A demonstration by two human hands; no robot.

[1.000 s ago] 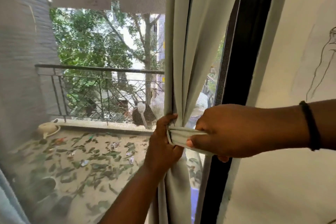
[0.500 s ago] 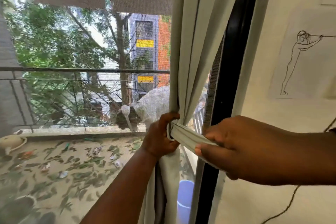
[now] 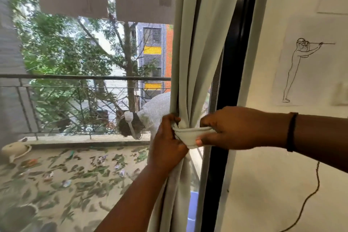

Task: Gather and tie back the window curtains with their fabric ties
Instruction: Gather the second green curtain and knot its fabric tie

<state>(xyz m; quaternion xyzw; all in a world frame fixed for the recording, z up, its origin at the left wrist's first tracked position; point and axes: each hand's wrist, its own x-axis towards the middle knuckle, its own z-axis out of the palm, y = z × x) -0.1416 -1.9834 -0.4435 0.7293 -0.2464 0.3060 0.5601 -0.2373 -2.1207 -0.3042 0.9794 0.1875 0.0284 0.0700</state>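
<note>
A pale grey-green curtain (image 3: 195, 47) hangs gathered into a bunch beside the black window frame (image 3: 229, 73). A matching fabric tie (image 3: 190, 134) runs across the front of the bunch at waist height. My left hand (image 3: 167, 145) grips the gathered curtain and the tie's left end, thumb over the top. My right hand (image 3: 241, 128) pinches the tie's right part between thumb and fingers, just right of the bunch. The back of the bunch and the tie's far ends are hidden.
A white wall (image 3: 282, 184) with a line drawing (image 3: 301, 69) lies to the right, and a thin black cable (image 3: 308, 198) hangs down it. Through the mesh window I see a balcony railing (image 3: 75, 77), a leaf-strewn ledge and trees. A bluish bucket (image 3: 192, 211) shows behind the curtain's foot.
My right hand has moved left and up toward the bunch, so the tie now lies level and short between both hands. The view has tilted slightly upward.
</note>
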